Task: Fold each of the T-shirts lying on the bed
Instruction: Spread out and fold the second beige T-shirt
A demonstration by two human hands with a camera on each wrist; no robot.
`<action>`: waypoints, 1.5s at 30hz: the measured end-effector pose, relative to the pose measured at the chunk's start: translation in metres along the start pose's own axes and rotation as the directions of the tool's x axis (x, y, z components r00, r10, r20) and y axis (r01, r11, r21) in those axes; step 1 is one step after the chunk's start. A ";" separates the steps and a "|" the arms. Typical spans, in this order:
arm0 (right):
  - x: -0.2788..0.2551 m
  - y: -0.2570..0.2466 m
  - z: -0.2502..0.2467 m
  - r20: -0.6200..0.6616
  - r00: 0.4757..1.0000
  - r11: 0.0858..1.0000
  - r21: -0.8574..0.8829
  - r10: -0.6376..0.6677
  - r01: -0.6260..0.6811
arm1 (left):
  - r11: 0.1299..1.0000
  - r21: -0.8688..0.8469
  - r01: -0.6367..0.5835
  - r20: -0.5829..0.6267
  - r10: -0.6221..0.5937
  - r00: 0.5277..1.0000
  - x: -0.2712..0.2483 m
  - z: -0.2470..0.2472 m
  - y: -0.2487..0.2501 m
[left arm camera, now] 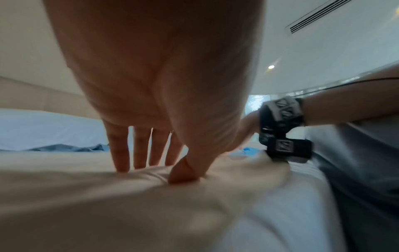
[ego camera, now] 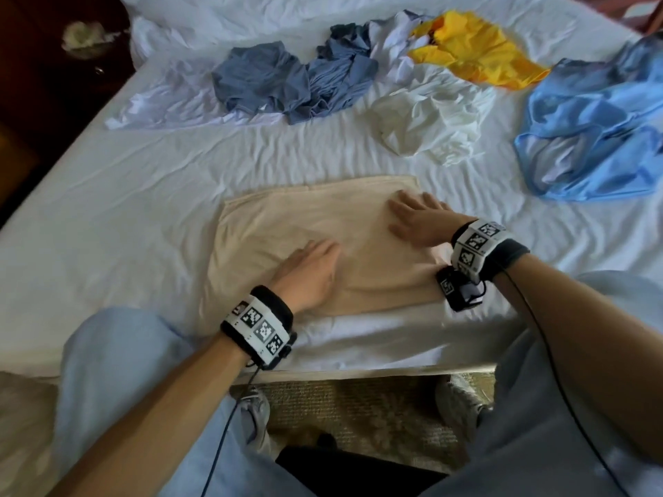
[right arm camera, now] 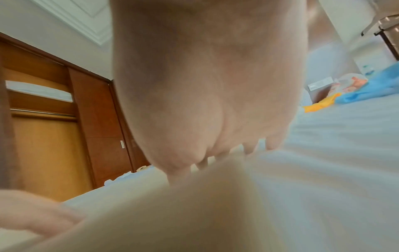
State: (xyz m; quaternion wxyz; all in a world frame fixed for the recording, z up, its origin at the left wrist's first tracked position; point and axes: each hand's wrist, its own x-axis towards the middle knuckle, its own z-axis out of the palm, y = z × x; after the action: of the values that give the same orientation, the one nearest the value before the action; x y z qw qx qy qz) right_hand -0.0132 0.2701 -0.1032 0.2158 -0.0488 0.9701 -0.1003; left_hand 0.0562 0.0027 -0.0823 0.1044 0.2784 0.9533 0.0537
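A beige T-shirt [ego camera: 287, 224] lies folded into a rough rectangle near the front edge of the bed [ego camera: 107, 209]. My left hand [ego camera: 312, 267] rests flat on its near part, fingers straight and thumb pressing the cloth [left arm camera: 86, 196]. My right hand [ego camera: 416, 218] lies flat on the shirt's right side, fingers stretched out over the fabric [right arm camera: 194, 204]. Unfolded shirts lie further back: a grey-blue pile [ego camera: 287, 80], a white one [ego camera: 430, 120], a yellow one [ego camera: 473, 48] and a light blue one [ego camera: 592, 138].
The white sheet is wrinkled between the beige shirt and the piles. A dark nightstand [ego camera: 53, 66] stands at the far left. My legs and shoes are at the bed's front edge over a woven rug [ego camera: 358, 414]. A wooden door [right arm camera: 54, 127] shows in the right wrist view.
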 end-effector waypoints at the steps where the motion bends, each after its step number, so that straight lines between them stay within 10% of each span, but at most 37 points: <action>1: 0.007 0.004 -0.004 0.011 1.000 1.000 -0.005 -0.021 0.021 | 0.999 0.001 -0.051 -0.028 0.051 0.998 0.000 0.006 0.010; 8: 0.042 0.001 -0.017 -0.038 0.992 0.993 0.008 -0.118 0.118 | 0.940 0.051 -0.337 -0.096 0.340 0.936 0.021 0.026 0.069; 23: 0.055 0.033 -0.052 -0.058 0.990 0.991 -0.020 -0.131 0.130 | 0.870 0.257 -0.421 0.003 0.435 0.901 0.050 0.024 0.150; 34: 0.066 0.028 -0.061 -0.161 0.985 0.955 0.280 -0.056 0.100 | 0.862 0.273 -0.427 0.050 0.430 0.901 0.053 0.023 0.162; 45: 0.059 0.038 -0.064 -0.122 0.990 0.639 0.768 0.068 0.051 | 0.937 0.134 -0.322 0.033 0.321 0.947 0.039 0.008 0.157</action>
State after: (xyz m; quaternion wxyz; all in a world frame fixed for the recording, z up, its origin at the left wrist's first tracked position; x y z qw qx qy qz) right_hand -0.0953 0.3098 -0.0789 0.1481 0.0593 0.8482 -0.5051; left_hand 0.1074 0.1562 -0.0714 0.0801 0.4371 0.8958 0.0028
